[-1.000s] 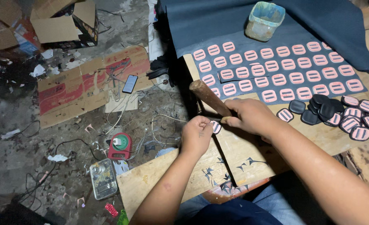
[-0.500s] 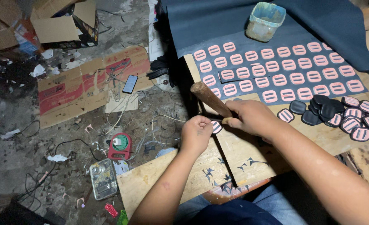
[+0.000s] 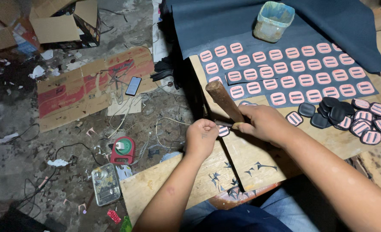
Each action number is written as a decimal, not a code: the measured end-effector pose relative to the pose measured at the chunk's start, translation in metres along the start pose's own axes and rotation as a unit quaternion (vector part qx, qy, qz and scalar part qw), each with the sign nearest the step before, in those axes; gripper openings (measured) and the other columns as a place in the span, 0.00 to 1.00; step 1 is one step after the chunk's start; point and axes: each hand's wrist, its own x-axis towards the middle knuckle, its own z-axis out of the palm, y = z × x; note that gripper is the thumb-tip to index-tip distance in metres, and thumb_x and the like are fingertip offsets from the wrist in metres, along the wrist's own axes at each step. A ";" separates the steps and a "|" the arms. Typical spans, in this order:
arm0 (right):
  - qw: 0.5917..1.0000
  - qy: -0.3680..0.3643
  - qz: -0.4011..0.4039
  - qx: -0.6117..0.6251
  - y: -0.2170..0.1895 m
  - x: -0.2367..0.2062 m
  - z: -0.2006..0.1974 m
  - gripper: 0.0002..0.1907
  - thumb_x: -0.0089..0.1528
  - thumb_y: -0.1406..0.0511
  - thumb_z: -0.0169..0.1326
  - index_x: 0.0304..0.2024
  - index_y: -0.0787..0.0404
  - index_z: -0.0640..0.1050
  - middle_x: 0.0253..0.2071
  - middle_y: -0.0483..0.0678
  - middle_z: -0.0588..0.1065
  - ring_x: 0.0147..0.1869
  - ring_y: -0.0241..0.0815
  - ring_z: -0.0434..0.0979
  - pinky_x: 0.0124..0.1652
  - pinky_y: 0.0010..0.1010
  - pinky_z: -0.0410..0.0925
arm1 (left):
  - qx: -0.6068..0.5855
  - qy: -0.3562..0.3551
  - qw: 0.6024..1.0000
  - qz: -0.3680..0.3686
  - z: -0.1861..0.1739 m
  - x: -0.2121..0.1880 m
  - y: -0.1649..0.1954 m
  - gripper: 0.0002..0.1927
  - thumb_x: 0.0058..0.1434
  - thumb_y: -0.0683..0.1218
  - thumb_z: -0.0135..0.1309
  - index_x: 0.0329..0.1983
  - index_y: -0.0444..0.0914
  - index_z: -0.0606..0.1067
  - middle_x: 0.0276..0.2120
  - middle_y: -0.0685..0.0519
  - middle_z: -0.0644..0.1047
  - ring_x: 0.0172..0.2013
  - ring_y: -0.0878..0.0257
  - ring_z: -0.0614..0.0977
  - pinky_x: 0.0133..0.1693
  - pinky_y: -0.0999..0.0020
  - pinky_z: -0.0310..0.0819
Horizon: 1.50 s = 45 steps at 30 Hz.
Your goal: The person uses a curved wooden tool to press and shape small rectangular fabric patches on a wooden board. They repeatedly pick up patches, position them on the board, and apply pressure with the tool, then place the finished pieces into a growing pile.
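Right hand (image 3: 263,124) around wooden handle (image 3: 224,101), left hand (image 3: 202,137) (fist) pinching pink-striped piece (image 3: 223,131).

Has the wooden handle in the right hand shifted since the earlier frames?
No. The wooden handle in the right hand keeps its tilt, its top end at the same spot beside the dark sheet of pink pieces.

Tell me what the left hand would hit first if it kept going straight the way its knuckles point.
Probably the small pink-and-black piece right at the left hand, then the right hand gripping the wooden handle; depth is hard to judge.
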 end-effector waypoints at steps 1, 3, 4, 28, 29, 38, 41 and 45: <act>1.000 0.005 -0.002 -0.003 0.000 -0.001 0.000 0.19 0.56 0.56 0.63 0.45 0.56 0.77 0.38 0.56 0.80 0.45 0.60 0.79 0.41 0.47 0.70 | -0.031 -0.005 0.999 -0.018 0.000 0.000 0.000 0.10 0.57 0.41 0.63 0.39 0.31 0.78 0.31 0.49 0.83 0.29 0.67 0.81 0.32 0.73 0.76; 1.000 0.015 -0.010 -0.007 0.000 -0.003 0.000 0.19 0.56 0.55 0.63 0.44 0.57 0.76 0.39 0.56 0.80 0.45 0.60 0.79 0.42 0.47 0.70 | -0.091 -0.012 0.994 -0.053 -0.003 0.002 0.001 0.11 0.56 0.41 0.64 0.40 0.33 0.76 0.32 0.49 0.82 0.28 0.65 0.80 0.31 0.72 0.75; 1.000 0.015 -0.013 0.002 0.000 -0.003 0.001 0.19 0.56 0.56 0.63 0.46 0.56 0.76 0.39 0.56 0.80 0.45 0.60 0.79 0.42 0.47 0.70 | -0.107 -0.035 0.990 -0.088 -0.007 0.003 0.001 0.10 0.57 0.41 0.62 0.40 0.33 0.77 0.32 0.49 0.82 0.29 0.66 0.81 0.31 0.72 0.76; 1.000 0.008 0.002 0.021 -0.001 -0.002 0.000 0.20 0.56 0.57 0.62 0.48 0.55 0.77 0.39 0.56 0.80 0.45 0.60 0.79 0.42 0.47 0.69 | 0.057 0.008 0.997 0.046 -0.003 -0.011 0.028 0.05 0.58 0.42 0.60 0.33 0.33 0.80 0.26 0.51 0.82 0.27 0.66 0.82 0.33 0.70 0.76; 1.000 0.011 -0.002 0.027 -0.001 0.001 0.001 0.19 0.56 0.57 0.62 0.47 0.56 0.77 0.38 0.56 0.80 0.45 0.60 0.79 0.42 0.47 0.70 | 0.079 0.006 0.995 0.063 -0.005 -0.012 0.031 0.05 0.57 0.42 0.59 0.33 0.33 0.80 0.26 0.50 0.82 0.27 0.66 0.83 0.33 0.70 0.76; 1.000 0.003 -0.016 -0.024 0.004 -0.004 0.001 0.19 0.55 0.57 0.62 0.46 0.57 0.76 0.39 0.55 0.79 0.46 0.61 0.78 0.42 0.49 0.70 | 0.045 0.010 0.996 0.079 -0.001 -0.011 0.023 0.06 0.57 0.41 0.59 0.35 0.32 0.78 0.28 0.48 0.83 0.29 0.65 0.84 0.33 0.70 0.78; 1.000 0.002 -0.003 -0.020 0.002 -0.005 0.000 0.19 0.56 0.56 0.62 0.47 0.55 0.77 0.39 0.55 0.79 0.46 0.60 0.78 0.42 0.49 0.69 | 0.016 -0.017 1.000 0.010 -0.002 -0.006 0.016 0.08 0.57 0.41 0.60 0.36 0.31 0.78 0.28 0.48 0.83 0.28 0.64 0.83 0.33 0.69 0.78; 0.999 0.024 -0.002 0.022 -0.005 -0.002 0.002 0.21 0.54 0.58 0.62 0.49 0.54 0.77 0.39 0.56 0.80 0.45 0.61 0.78 0.42 0.48 0.70 | 0.061 -0.010 0.997 0.051 -0.005 -0.007 0.016 0.07 0.56 0.41 0.59 0.35 0.32 0.78 0.29 0.50 0.83 0.30 0.64 0.84 0.35 0.69 0.78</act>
